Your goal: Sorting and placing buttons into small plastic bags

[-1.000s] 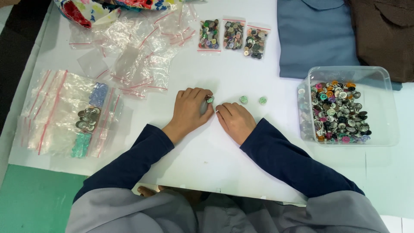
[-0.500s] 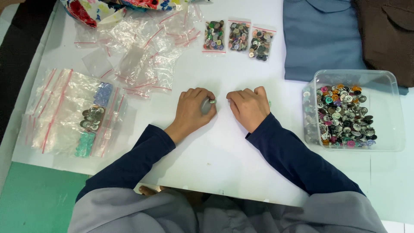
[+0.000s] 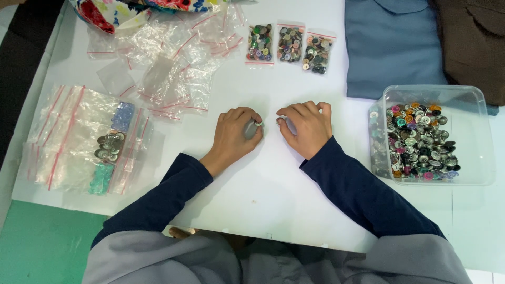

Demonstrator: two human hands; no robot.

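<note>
White worktop (image 3: 273, 210) carried both hands, resting close together near its middle; the left hand (image 3: 236, 134) lay curled, its fingers (image 3: 251, 117) pinching a small pale button (image 3: 259, 123) at their tips; the right hand (image 3: 306, 128) sat just beside at three o'clock, fingers bent and pressed together over the surface; a clear tub of mixed buttons (image 3: 421, 139) stood further at three o'clock; three filled bags (image 3: 288, 46) lay at twelve o'clock.
</note>
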